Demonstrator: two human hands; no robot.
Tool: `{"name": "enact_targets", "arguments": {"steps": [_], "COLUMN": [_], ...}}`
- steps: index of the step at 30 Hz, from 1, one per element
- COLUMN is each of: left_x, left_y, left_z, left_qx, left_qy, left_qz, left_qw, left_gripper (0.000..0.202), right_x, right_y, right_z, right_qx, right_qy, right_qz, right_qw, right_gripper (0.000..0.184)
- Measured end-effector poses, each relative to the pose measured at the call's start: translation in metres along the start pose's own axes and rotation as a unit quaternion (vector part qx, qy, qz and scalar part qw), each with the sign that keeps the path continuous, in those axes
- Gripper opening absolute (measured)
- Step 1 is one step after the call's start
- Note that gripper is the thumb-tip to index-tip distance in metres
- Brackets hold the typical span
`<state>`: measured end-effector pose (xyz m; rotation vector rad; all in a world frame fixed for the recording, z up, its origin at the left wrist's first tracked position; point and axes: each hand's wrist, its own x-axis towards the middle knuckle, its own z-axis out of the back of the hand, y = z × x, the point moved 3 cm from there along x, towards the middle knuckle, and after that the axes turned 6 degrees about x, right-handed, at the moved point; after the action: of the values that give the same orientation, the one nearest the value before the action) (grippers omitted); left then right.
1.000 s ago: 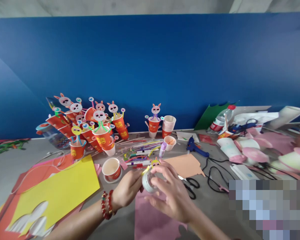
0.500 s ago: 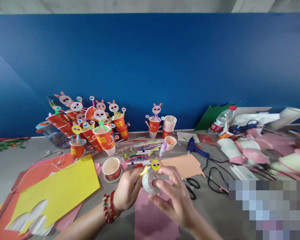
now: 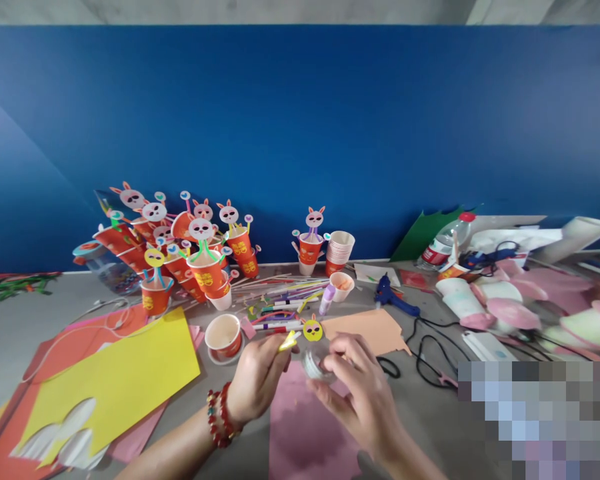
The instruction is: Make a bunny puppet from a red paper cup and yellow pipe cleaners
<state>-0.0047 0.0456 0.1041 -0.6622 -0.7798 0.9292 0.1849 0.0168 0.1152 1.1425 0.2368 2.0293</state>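
Observation:
My left hand (image 3: 257, 380), with a red bead bracelet on the wrist, pinches a short yellow strip (image 3: 289, 341) with a whitish tip. Its exact kind is not clear. Beside it, my right hand (image 3: 363, 393) has its fingers around a roll of clear tape (image 3: 315, 367), slightly blurred. A gap separates the roll from the left fingertips. Just beyond both hands lies a yellow paper rabbit face (image 3: 312, 330) with dark eyes. Pink paper (image 3: 305, 433) is spread on the table below the hands.
Red paper cups (image 3: 207, 270) with rabbit figures crowd the back left. Yellow card (image 3: 125, 380) lies left, near a cup (image 3: 223, 333). Markers (image 3: 280, 327), a glue stick (image 3: 327, 299), stacked cups (image 3: 340, 250) and a blue glue gun (image 3: 395, 298) with a dark cord stand or lie beyond.
My right hand has moved the tape roll right and slightly down, away from my left hand. My left hand has stayed nearly in place with the yellow strip.

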Motion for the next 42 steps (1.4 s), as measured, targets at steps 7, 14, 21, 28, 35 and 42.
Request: {"name": "enact_targets", "arguments": {"steps": [7, 14, 21, 28, 35, 42], "left_x": [0.0, 0.001, -0.005, -0.005, -0.002, 0.001], "left_y": [0.007, 0.008, 0.01, 0.011, 0.007, -0.003], "left_z": [-0.009, -0.016, -0.023, -0.029, -0.025, -0.017], "left_qx": [-0.154, -0.306, -0.351, -0.343, -0.268, -0.16], "left_qy": [0.025, 0.065, 0.117, 0.135, 0.169, 0.152], "left_qz": [0.075, 0.132, 0.113, 0.098, 0.066, 0.053], "left_qw": [0.985, 0.941, 0.922, 0.925, 0.946, 0.974], "left_gripper": [0.043, 0.051, 0.055, 0.054, 0.055, 0.045], "right_x": [0.009, 0.015, 0.029, 0.036, 0.032, 0.029], "right_y": [0.003, 0.008, 0.003, -0.005, -0.008, -0.009], "right_z": [0.001, -0.001, 0.012, -0.005, -0.011, -0.012], "right_qx": [-0.005, 0.043, 0.211, 0.335, 0.344, 0.322], "right_qy": [-0.014, 0.022, 0.096, 0.148, 0.149, 0.126], "right_qz": [0.012, 0.018, -0.129, -0.229, -0.223, -0.233], "right_qw": [1.0, 0.999, 0.964, 0.902, 0.9, 0.909], "right_gripper": [0.021, 0.03, 0.035, 0.025, 0.025, 0.023]}}
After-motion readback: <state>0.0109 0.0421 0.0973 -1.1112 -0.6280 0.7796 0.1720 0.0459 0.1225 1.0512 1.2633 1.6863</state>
